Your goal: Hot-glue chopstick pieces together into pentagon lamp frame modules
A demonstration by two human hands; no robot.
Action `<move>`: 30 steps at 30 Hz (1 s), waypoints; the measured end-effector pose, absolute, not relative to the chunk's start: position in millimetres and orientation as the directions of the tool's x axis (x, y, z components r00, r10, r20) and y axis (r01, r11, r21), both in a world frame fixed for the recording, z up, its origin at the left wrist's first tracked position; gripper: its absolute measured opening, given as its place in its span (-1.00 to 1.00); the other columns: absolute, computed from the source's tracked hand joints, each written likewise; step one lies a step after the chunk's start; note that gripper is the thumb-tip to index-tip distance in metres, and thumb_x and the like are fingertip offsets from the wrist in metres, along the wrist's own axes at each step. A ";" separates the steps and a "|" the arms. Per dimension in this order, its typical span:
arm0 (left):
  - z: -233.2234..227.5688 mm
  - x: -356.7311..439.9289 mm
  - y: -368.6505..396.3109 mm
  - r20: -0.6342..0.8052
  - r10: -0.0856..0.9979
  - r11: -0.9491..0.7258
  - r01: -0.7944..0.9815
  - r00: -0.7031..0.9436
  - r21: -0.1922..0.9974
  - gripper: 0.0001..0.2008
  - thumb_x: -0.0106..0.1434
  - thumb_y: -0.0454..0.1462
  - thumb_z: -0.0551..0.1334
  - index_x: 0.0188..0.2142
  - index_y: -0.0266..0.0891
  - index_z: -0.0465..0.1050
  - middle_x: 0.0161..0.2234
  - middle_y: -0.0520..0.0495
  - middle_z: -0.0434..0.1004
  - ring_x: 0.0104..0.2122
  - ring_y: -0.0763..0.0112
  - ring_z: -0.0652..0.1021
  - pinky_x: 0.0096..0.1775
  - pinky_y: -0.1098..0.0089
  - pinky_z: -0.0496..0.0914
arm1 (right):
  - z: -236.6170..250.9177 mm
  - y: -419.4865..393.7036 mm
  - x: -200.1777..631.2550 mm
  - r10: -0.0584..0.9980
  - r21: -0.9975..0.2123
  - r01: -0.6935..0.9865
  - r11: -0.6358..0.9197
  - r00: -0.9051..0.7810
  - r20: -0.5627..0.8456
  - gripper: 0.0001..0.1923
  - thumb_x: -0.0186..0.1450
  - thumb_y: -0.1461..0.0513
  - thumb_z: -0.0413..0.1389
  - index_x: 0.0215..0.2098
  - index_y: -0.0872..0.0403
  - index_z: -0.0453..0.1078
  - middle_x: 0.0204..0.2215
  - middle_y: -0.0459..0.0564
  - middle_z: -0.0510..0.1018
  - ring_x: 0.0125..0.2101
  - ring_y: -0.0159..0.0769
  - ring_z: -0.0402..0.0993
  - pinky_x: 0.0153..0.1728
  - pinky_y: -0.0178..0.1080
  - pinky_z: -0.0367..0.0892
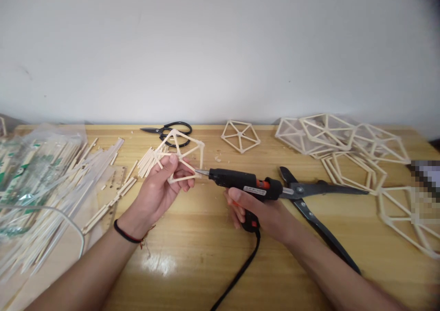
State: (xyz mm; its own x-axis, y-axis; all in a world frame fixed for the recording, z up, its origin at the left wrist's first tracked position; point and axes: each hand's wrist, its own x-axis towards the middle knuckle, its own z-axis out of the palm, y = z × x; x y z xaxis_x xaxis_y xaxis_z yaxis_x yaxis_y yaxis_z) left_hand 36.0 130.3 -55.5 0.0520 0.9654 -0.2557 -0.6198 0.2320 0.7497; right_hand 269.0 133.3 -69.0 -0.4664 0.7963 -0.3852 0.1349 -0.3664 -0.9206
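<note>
Between the thumb and fingers of my left hand (163, 182) is a pentagon frame (201, 155) of thin wooden sticks with spokes meeting at its middle, held up off the table. My right hand (254, 210) is wrapped round the grip of a black hot glue gun (233, 178), its fingers by the trigger. The gun points left, and its metal nozzle is at the frame's lower right corner; whether it touches cannot be made out. A glue stick pokes from the gun's back end, and a black cord runs down from the grip.
Large black shears (316, 219) lie right of the gun. Small black scissors (177, 124) lie behind the frame. Another pentagon frame (240, 136) lies at the back, with several more frames (326, 132) piled right. Loose sticks (110, 205), a ruler (118, 175) and plastic-wrapped chopsticks (37, 164) are left.
</note>
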 end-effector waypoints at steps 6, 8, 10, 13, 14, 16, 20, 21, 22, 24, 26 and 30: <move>-53.0 36.4 131.0 -0.260 0.964 0.241 -0.618 0.061 0.749 -0.70 0.19 -0.13 0.57 -0.32 -0.32 0.63 -0.43 -0.05 0.70 -0.53 0.49 0.61 -0.52 0.55 0.45 | -71.1 133.6 269.2 0.795 -0.924 0.134 -0.358 -0.476 -0.377 -0.27 0.19 -0.39 0.24 -0.66 0.03 0.35 -0.70 -0.12 0.40 -0.65 -0.29 0.46 -0.56 -0.23 0.30; -52.9 36.4 131.0 -0.265 0.962 0.247 -0.616 0.064 0.748 -0.69 0.19 -0.13 0.57 -0.32 -0.33 0.63 -0.43 -0.05 0.70 -0.54 0.49 0.60 -0.52 0.56 0.45 | -71.5 133.4 269.3 0.791 -0.919 0.142 -0.367 -0.473 -0.389 -0.26 0.18 -0.40 0.24 -0.67 0.03 0.34 -0.71 -0.12 0.39 -0.66 -0.29 0.45 -0.57 -0.23 0.30; -53.3 36.3 130.8 -0.268 0.961 0.251 -0.614 0.067 0.749 -0.68 0.18 -0.12 0.57 -0.32 -0.34 0.63 -0.42 -0.06 0.70 -0.54 0.50 0.60 -0.51 0.56 0.46 | -71.8 133.1 269.4 0.791 -0.916 0.138 -0.376 -0.468 -0.395 -0.27 0.16 -0.40 0.25 -0.64 0.03 0.35 -0.72 -0.14 0.37 -0.66 -0.29 0.45 -0.57 -0.23 0.30; -54.2 36.2 130.5 -0.265 0.962 0.247 -0.614 0.065 0.749 -0.68 0.18 -0.12 0.57 -0.33 -0.34 0.62 -0.42 -0.06 0.70 -0.54 0.51 0.59 -0.51 0.56 0.46 | -71.9 132.7 270.0 0.793 -0.918 0.132 -0.373 -0.468 -0.390 -0.28 0.17 -0.40 0.25 -0.63 0.03 0.36 -0.72 -0.14 0.38 -0.66 -0.28 0.45 -0.57 -0.23 0.31; -54.4 36.1 130.5 -0.262 0.963 0.245 -0.617 0.064 0.748 -0.69 0.19 -0.13 0.56 -0.33 -0.34 0.62 -0.42 -0.05 0.69 -0.54 0.51 0.59 -0.50 0.56 0.46 | -71.9 132.6 270.2 0.791 -0.919 0.136 -0.369 -0.473 -0.388 -0.27 0.17 -0.40 0.25 -0.64 0.03 0.35 -0.71 -0.13 0.39 -0.65 -0.28 0.46 -0.57 -0.23 0.30; -54.6 36.0 130.5 -0.257 0.964 0.240 -0.621 0.063 0.746 -0.72 0.21 -0.14 0.55 -0.34 -0.33 0.63 -0.42 -0.04 0.69 -0.54 0.52 0.59 -0.51 0.57 0.46 | -72.1 132.5 270.6 0.787 -0.920 0.147 -0.364 -0.480 -0.388 -0.26 0.18 -0.41 0.24 -0.67 0.03 0.34 -0.71 -0.11 0.40 -0.64 -0.28 0.47 -0.56 -0.22 0.31; -54.3 36.0 130.9 -0.254 0.965 0.242 -0.616 0.070 0.749 -0.72 0.23 -0.14 0.54 -0.32 -0.34 0.65 -0.42 -0.06 0.69 -0.55 0.52 0.58 -0.51 0.58 0.46 | -73.5 132.6 271.0 0.789 -0.920 0.154 -0.361 -0.476 -0.389 -0.26 0.18 -0.41 0.23 -0.64 0.03 0.37 -0.72 -0.12 0.39 -0.65 -0.28 0.45 -0.54 -0.22 0.33; -54.3 36.0 131.0 -0.254 0.965 0.242 -0.616 0.069 0.750 -0.72 0.24 -0.14 0.53 -0.31 -0.35 0.65 -0.42 -0.06 0.69 -0.55 0.53 0.57 -0.51 0.58 0.46 | -73.9 132.7 271.0 0.789 -0.920 0.156 -0.360 -0.474 -0.390 -0.27 0.18 -0.41 0.22 -0.64 0.03 0.37 -0.72 -0.12 0.39 -0.65 -0.28 0.46 -0.55 -0.22 0.32; -54.4 36.1 131.2 -0.253 0.965 0.238 -0.618 0.066 0.749 -0.73 0.24 -0.14 0.53 -0.31 -0.34 0.65 -0.42 -0.06 0.69 -0.55 0.52 0.57 -0.52 0.58 0.46 | -74.2 132.8 271.0 0.790 -0.919 0.157 -0.360 -0.473 -0.390 -0.27 0.18 -0.41 0.22 -0.64 0.03 0.38 -0.72 -0.12 0.39 -0.65 -0.27 0.46 -0.55 -0.22 0.32; -54.5 36.4 131.5 -0.251 0.966 0.231 -0.622 0.057 0.748 -0.75 0.26 -0.15 0.51 -0.32 -0.33 0.65 -0.43 -0.06 0.69 -0.56 0.52 0.57 -0.53 0.57 0.45 | -74.6 133.2 270.9 0.789 -0.918 0.158 -0.363 -0.472 -0.393 -0.27 0.18 -0.41 0.23 -0.64 0.03 0.37 -0.71 -0.12 0.39 -0.64 -0.27 0.47 -0.56 -0.22 0.30; -54.8 36.5 131.7 -0.251 0.967 0.225 -0.625 0.048 0.748 -0.76 0.28 -0.16 0.50 -0.33 -0.33 0.65 -0.44 -0.06 0.69 -0.56 0.52 0.56 -0.53 0.57 0.45 | -74.8 133.6 271.0 0.791 -0.921 0.155 -0.358 -0.474 -0.387 -0.27 0.18 -0.40 0.23 -0.65 0.03 0.35 -0.71 -0.11 0.40 -0.64 -0.26 0.47 -0.56 -0.22 0.30; -54.6 36.4 131.1 -0.252 0.967 0.222 -0.631 0.043 0.744 -0.78 0.32 -0.18 0.46 -0.34 -0.33 0.64 -0.44 -0.07 0.68 -0.55 0.52 0.56 -0.53 0.57 0.46 | -75.1 133.8 271.4 0.793 -0.926 0.164 -0.341 -0.479 -0.377 -0.28 0.22 -0.38 0.22 -0.65 0.03 0.36 -0.71 -0.10 0.41 -0.64 -0.27 0.47 -0.55 -0.22 0.30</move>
State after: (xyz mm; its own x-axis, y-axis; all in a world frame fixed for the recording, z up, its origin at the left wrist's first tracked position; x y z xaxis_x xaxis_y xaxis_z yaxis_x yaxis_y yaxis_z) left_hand 36.4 131.1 -54.6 0.0433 0.9668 -0.2520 -0.6307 0.2221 0.7436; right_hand 271.4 133.8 -75.1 -0.4790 0.7930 -0.3765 0.1638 -0.3407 -0.9258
